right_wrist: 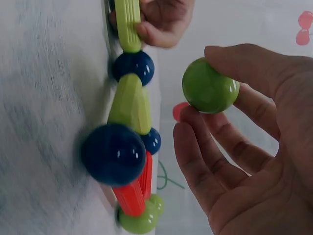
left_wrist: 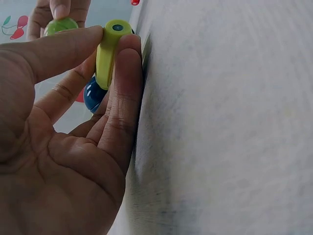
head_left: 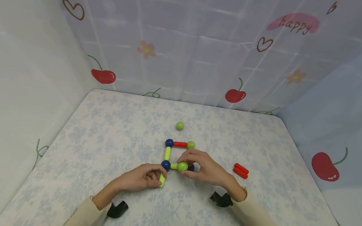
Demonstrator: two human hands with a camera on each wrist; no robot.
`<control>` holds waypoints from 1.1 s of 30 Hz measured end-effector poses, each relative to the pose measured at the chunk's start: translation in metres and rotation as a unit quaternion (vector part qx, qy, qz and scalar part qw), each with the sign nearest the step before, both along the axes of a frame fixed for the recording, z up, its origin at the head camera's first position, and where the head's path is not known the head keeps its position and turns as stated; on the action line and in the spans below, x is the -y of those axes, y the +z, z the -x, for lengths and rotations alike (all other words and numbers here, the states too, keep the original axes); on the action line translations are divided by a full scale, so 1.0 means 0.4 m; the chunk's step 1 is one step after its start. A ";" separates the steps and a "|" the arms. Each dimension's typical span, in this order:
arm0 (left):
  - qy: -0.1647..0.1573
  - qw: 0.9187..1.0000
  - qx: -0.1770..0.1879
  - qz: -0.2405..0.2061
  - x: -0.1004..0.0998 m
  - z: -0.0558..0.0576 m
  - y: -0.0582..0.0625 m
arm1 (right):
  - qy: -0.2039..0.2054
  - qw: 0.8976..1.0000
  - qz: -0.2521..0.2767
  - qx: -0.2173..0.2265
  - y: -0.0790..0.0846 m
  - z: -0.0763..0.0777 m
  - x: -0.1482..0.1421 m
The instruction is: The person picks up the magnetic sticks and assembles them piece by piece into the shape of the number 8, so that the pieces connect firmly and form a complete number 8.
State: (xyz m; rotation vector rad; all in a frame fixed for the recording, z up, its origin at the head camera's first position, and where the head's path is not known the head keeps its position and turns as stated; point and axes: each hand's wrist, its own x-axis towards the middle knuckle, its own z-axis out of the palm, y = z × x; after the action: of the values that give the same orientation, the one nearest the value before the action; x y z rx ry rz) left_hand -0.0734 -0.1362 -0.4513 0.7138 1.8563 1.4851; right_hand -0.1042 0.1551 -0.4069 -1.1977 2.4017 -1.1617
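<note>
My left hand [head_left: 138, 178] pinches a yellow-green magnetic rod [left_wrist: 106, 63], whose far end meets a blue ball [head_left: 166, 165] on the table. Between the fingertips and thumb of my right hand [head_left: 205, 166] is a green ball [right_wrist: 210, 85], held up above the joined rods and balls. From that blue ball, yellow-green rods [head_left: 167, 153] run to two more blue balls, the nearer one [right_wrist: 115, 154] partly hidden by my right hand in the head view. Red rods [right_wrist: 129, 198] continue toward a green ball [right_wrist: 138, 221] at the right corner of the frame.
A loose green ball [head_left: 179, 126] lies beyond the joined frame. Two red rods [head_left: 241, 171] lie side by side to the right of my right hand. Dark curved pieces [head_left: 117, 209] sit at both wrists. A printed curtain [head_left: 192, 62] stands behind the table [head_left: 127, 122].
</note>
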 end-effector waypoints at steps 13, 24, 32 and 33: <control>-0.025 0.999 0.003 -0.027 0.009 0.001 -0.004 | 0.112 0.992 -0.045 -0.029 -0.014 -0.088 0.075; -0.021 1.000 -0.009 -0.012 0.010 0.003 -0.006 | 0.103 0.974 -0.121 -0.159 -0.056 -0.136 0.120; -0.018 1.000 -0.008 -0.008 0.009 0.004 -0.006 | 0.076 0.984 -0.100 -0.123 -0.057 -0.134 0.122; -0.017 1.000 -0.007 -0.006 0.009 0.004 -0.006 | 0.075 0.985 -0.101 -0.120 -0.057 -0.133 0.122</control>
State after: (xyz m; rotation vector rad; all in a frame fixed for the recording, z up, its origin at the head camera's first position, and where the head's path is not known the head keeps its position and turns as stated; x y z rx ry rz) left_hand -0.0750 -0.1397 -0.4535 0.7611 1.8381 1.4748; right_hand -0.0508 0.1061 -0.4296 -1.4915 2.4728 -0.7474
